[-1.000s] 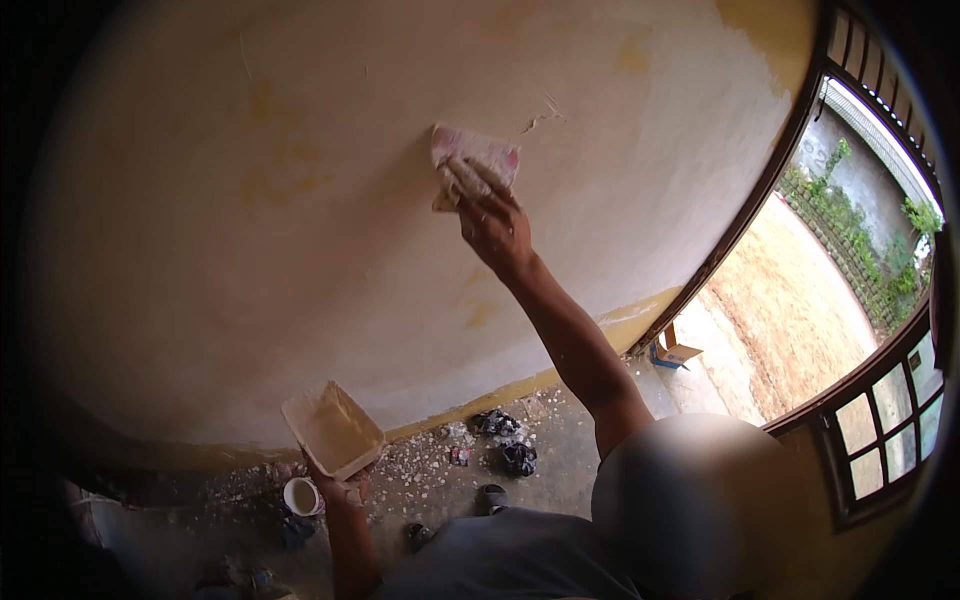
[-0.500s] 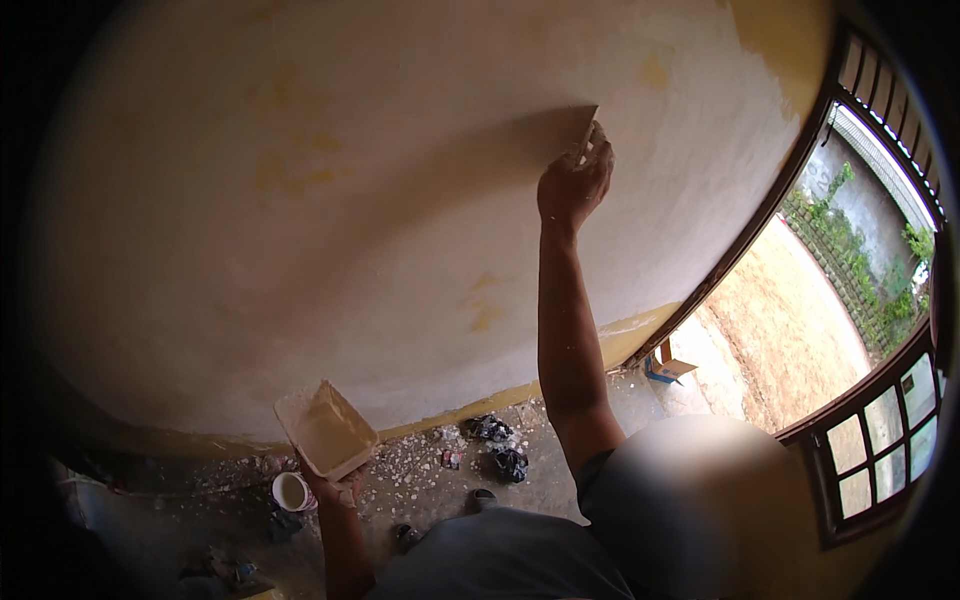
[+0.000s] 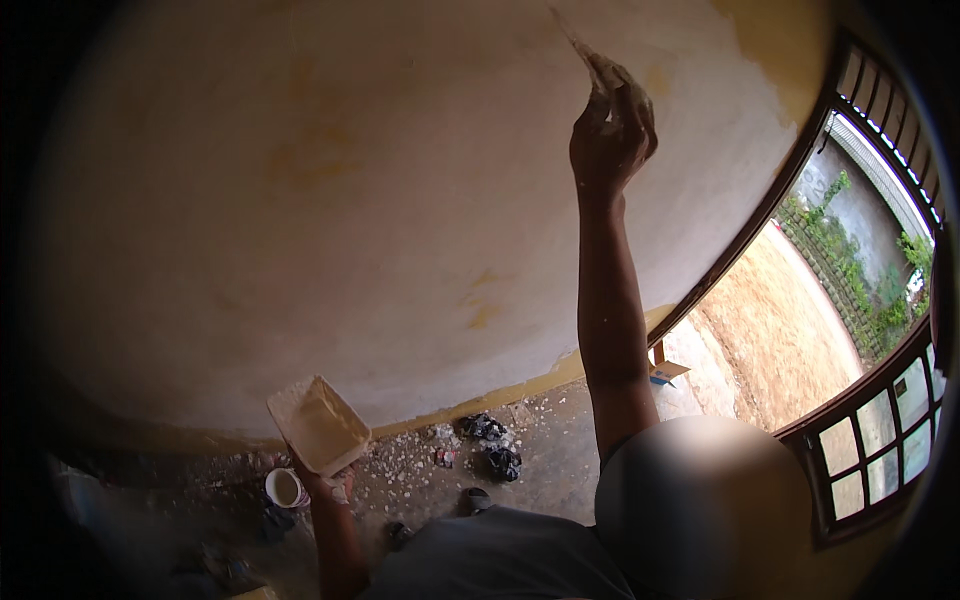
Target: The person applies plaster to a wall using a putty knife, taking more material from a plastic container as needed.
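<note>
Since the earlier frames, the person's right hand [image 3: 612,135] has moved higher on the wall and a little to the right, and the tool in it has turned, so now it shows nearly only its thin side. This tool is a thin, flat spreading plate [image 3: 576,42], pale and smeared with a whitish paste. It is near the top of the view, in front of the large off-white wall [image 3: 400,190] with faint yellow patches; whether its edge touches the wall, I cannot tell. The right hand is closed around the plate, with the fingers bent, and the arm is stretched upward.

At the lower left, the left hand [image 3: 327,485] grasps from below a squarish, shallow, beige tray [image 3: 289,408], which is tilted and has paste inside. The tray stays almost in the same place as before, near the foot of the wall. Just beside the left hand, a round white bucket [image 3: 285,488] is on the grey floor [image 3: 556,425], with its mouth visible. White crumbs are scattered along the wall, and near them lie two crumpled black plastic bundles [image 3: 504,462] and a small reddish packet [image 3: 444,458]. Farther right, an open brown and blue cardboard box [image 3: 668,374] is near the bright doorway.
</note>
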{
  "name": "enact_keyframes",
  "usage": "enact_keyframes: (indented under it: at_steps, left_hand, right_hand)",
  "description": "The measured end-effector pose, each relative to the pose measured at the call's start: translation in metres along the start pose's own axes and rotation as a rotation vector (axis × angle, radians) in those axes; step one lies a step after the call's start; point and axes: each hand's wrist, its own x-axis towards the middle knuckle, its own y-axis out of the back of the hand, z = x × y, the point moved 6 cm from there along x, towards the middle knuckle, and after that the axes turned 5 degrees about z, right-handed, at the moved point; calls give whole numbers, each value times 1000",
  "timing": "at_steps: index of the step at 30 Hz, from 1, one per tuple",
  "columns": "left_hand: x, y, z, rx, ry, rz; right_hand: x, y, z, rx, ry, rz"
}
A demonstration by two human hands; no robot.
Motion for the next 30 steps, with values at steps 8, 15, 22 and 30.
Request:
enact_keyframes:
  at_steps: [8, 15, 22, 30]
  left_hand:
    - [-13, -10, 9, 11, -49, 65]
    - [3, 6, 6, 13, 106, -437]
    - [-4, 12, 11, 9, -44, 44]
    - [-8, 34, 12, -28, 8, -54]
  right_hand:
    - [-15, -40, 6, -275, 119, -459]
    - [-132, 12, -51, -82, 112, -466]
    - [-205, 68, -36, 38, 261, -806]
    - [-97, 117, 161, -529, 11, -634]
